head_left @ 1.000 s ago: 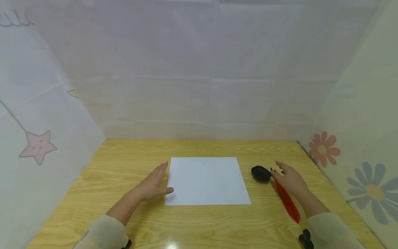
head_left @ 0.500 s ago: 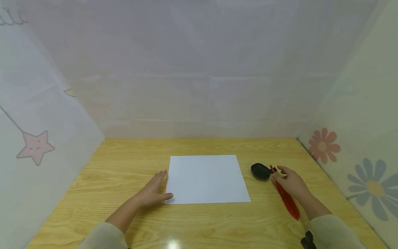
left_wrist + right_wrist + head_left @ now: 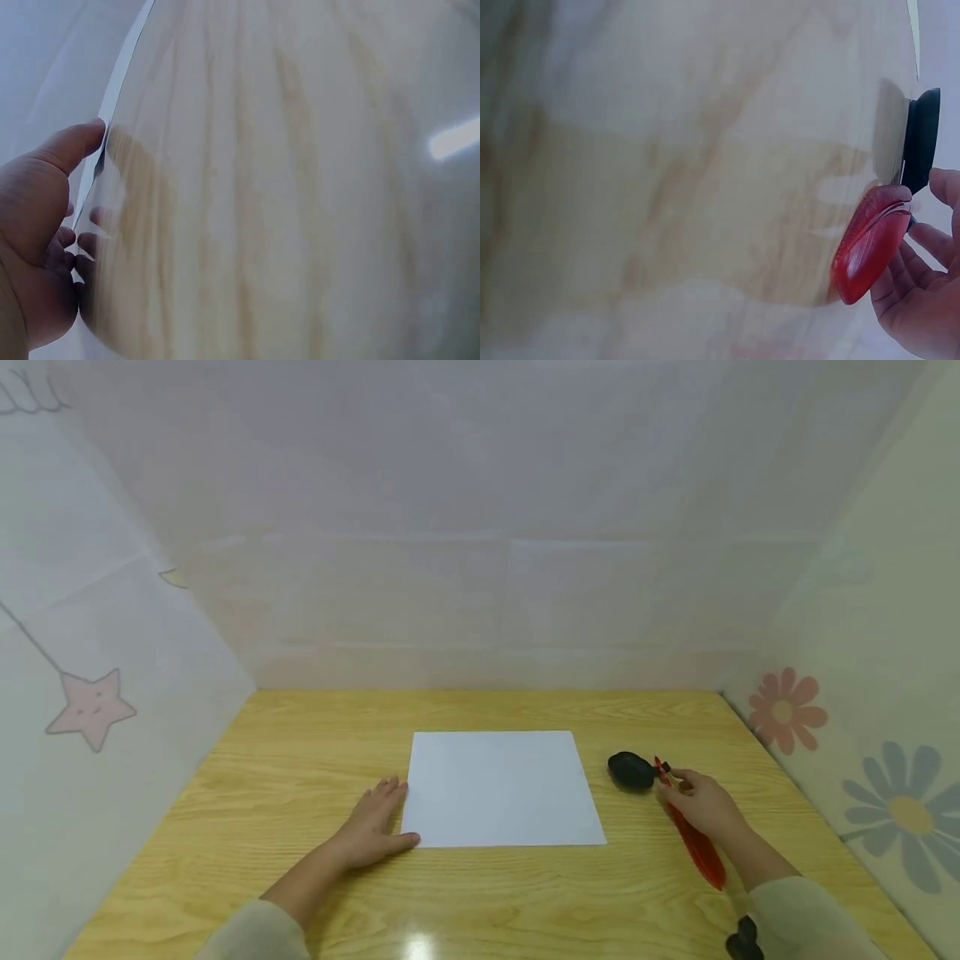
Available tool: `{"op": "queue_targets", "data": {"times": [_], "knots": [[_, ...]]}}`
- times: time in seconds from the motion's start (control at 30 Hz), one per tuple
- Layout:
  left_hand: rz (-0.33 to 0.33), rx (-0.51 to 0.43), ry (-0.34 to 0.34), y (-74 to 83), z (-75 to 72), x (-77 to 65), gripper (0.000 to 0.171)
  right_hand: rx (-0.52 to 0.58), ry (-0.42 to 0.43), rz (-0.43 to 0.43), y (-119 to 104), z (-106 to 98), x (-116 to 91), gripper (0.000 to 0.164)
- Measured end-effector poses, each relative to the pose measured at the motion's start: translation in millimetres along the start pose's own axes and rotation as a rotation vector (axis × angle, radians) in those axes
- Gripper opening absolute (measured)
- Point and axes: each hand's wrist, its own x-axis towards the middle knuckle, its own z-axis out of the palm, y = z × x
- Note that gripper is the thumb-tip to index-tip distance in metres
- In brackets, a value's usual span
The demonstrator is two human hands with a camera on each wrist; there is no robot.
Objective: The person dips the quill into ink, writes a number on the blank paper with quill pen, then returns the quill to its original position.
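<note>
A sheet of white paper [image 3: 502, 789] lies flat on the wooden table. My left hand [image 3: 369, 827] rests at its left side, fingers spread on the table and thumb touching the near-left corner. In the left wrist view that thumb [image 3: 79, 142] lies along the paper's edge. To the right of the sheet, my right hand [image 3: 708, 810] pinches the thin upper part of a red, feather-shaped pen-like thing [image 3: 697, 852] between thumb and index finger. A small black oval dish [image 3: 632, 772] with a short handle lies just beyond the fingertips. The right wrist view shows the red thing's [image 3: 874, 247] glossy, ridged broad end.
The wood-grain table [image 3: 487, 902] extends around the paper. Pale fabric walls stand at the back and both sides, printed with a pink star [image 3: 92, 708] on the left and flowers [image 3: 782, 711] on the right.
My left hand has come down onto the table and the paper's corner. My right fingers have closed in on the red thing's upper part, which has turned slightly. The dish has barely moved.
</note>
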Motion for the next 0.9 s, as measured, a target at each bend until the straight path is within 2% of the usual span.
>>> {"op": "queue_targets", "data": {"times": [0.3,0.6,0.9], "knots": [[0.018,0.049,0.01,-4.8,5.8,1.0,0.084,0.003,0.001,-0.01,2.0,2.6,4.0,0.07],[0.021,0.038,0.001,-1.5,6.4,-1.6,0.083,-0.033,0.002,0.006,2.6,2.9,2.0,0.066],[0.012,0.035,0.003,-0.8,3.3,-3.0,0.082,-0.023,0.015,0.021,-0.9,3.9,2.4,0.057]]}}
